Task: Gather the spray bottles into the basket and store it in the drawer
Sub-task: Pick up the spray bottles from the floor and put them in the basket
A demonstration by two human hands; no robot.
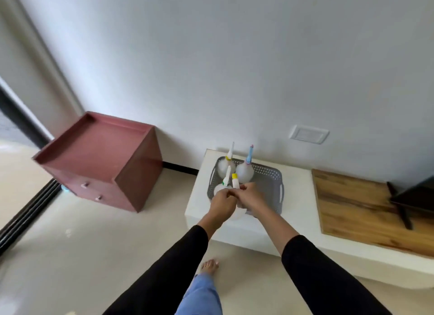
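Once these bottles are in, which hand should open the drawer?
Left, probably. The red drawer cabinet stands on the left hand's side of the basket; the right hand would have to cross over.

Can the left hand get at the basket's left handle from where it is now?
Probably yes. The left hand grips a bottle just beside the basket, and its left handle shows open, nothing in front. The fingers must first let go of that bottle.
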